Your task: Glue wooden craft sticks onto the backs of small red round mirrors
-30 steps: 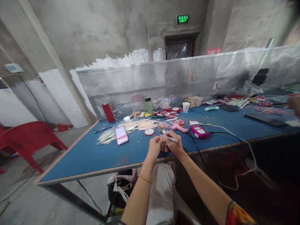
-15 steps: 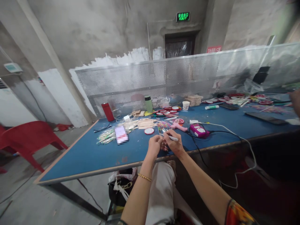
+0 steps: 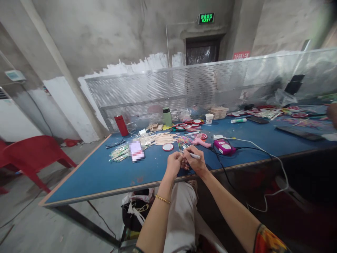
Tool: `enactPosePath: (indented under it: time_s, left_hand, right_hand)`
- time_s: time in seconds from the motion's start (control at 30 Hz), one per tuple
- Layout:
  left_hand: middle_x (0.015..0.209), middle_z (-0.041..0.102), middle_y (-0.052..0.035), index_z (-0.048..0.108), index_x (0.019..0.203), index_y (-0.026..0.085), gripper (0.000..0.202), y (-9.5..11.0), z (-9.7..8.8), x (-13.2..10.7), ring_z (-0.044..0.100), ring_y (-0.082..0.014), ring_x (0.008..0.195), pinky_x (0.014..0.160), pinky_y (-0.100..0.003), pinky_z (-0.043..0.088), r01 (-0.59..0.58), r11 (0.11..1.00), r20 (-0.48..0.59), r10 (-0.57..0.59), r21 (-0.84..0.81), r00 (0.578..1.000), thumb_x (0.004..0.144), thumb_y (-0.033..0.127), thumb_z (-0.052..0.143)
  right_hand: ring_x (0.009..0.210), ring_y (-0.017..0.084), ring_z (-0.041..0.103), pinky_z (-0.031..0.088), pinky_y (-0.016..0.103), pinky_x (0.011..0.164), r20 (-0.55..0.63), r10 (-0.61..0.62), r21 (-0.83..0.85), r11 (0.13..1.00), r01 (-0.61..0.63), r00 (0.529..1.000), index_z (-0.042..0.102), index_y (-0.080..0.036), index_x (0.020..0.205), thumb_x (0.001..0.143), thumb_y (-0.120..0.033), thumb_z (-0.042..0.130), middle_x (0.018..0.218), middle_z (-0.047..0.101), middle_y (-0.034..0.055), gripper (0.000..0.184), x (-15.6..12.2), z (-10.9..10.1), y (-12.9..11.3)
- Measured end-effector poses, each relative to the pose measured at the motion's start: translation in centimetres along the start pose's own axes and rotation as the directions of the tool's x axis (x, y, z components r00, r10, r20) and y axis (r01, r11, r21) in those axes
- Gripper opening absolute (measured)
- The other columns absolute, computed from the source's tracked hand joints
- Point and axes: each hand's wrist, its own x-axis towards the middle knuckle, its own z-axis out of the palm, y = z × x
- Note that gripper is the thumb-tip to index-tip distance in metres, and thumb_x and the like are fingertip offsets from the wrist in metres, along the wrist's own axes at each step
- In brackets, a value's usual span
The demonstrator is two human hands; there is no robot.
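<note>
Spanning the whole view: a bare concrete room, its walls part-painted white low down, with a green exit sign (image 3: 206, 18) above a dark doorway.

- Perforated metal screen (image 3: 147, 95): runs along the far edge of the table.
- Table (image 3: 105, 172): blue top, pale edging; carries all the goods listed below.
- Red chair (image 3: 34, 154): on the floor at left, well apart from the table, cut off by the frame edge.
- Red flask (image 3: 121, 125), green-capped bottle (image 3: 166, 117): upright, near the screen.
- Magenta device (image 3: 223, 146): cabled, just beside a pink glue gun (image 3: 200, 142).
- Wooden sticks (image 3: 163, 138), red-and-white discs (image 3: 189, 125), paper cup (image 3: 209, 119): loose, mid-table.
- Right hand (image 3: 196, 162): grip closed around a white pen (image 3: 193, 155), over the near table edge, tip toward the other hand.
- Left hand (image 3: 174, 164): touching the right hand; fingers curled in; whether this grip holds anything cannot be told.

A blurred patch hides one item left of the sticks. Goods at the far right are too small to make out. Another person's hand (image 3: 332, 114) is cut off at the right edge.
</note>
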Motion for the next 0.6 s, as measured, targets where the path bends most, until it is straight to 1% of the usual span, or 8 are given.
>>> enactPosePath:
  time_s: [0.13, 0.27, 0.47, 0.6]
  left_hand:
    - [0.050, 0.059, 0.0012, 0.052, 0.064, 0.018, 0.026, -0.10, -0.05, 0.06, 0.059, -0.0144, 0.041, 0.044, -0.026, 0.049, 0.016, 1.000, -0.003, -0.016, 0.012, 1.000, 0.070, 0.037, 0.068]
    - [0.049, 0.059, 0.0016, 0.052, 0.065, 0.018, 0.026, -0.19, -0.11, 0.10, 0.058, -0.0137, 0.041, 0.044, -0.025, 0.049, 0.015, 1.000, -0.005, -0.014, 0.012, 1.000, 0.070, 0.037, 0.068]
    - [0.047, 0.057, 0.0030, 0.050, 0.064, 0.018, 0.030, -0.25, -0.12, 0.17, 0.059, -0.0140, 0.041, 0.044, -0.025, 0.050, 0.007, 1.000, 0.013, -0.007, -0.004, 1.000, 0.066, 0.040, 0.071]
    - [0.047, 0.057, 0.0026, 0.049, 0.064, 0.018, 0.034, -0.36, -0.10, 0.26, 0.059, -0.0141, 0.041, 0.043, -0.025, 0.049, 0.005, 1.000, 0.009, -0.005, -0.001, 1.000, 0.065, 0.044, 0.072]
  right_hand:
    - [0.044, 0.012, 0.052, 0.043, 0.024, 0.046, 0.014, -0.001, 0.020, 1.000, 0.001, 1.000, 0.054, -0.023, 0.070, 0.086, -0.036, 0.055, 0.054, 0.056, -0.0032, 0.021, 0.02, -0.01, -0.29]
    - [0.045, 0.012, 0.053, 0.043, 0.023, 0.046, 0.014, -0.013, -0.014, 1.000, 0.014, 1.000, 0.055, -0.022, 0.070, 0.085, -0.036, 0.054, 0.056, 0.057, -0.0024, 0.021, 0.09, -0.07, -0.40]
    - [0.046, 0.012, 0.054, 0.044, 0.023, 0.047, -0.038, -0.042, -0.053, 0.998, 0.040, 0.998, 0.055, -0.022, 0.069, 0.084, -0.036, 0.055, 0.055, 0.057, -0.0021, 0.021, 0.21, -0.18, -0.34]
    - [0.045, 0.012, 0.055, 0.044, 0.023, 0.045, -0.029, -0.027, -0.029, 0.999, 0.026, 0.999, 0.056, -0.022, 0.070, 0.085, -0.036, 0.055, 0.056, 0.058, -0.0021, 0.021, 0.28, -0.08, -0.44]
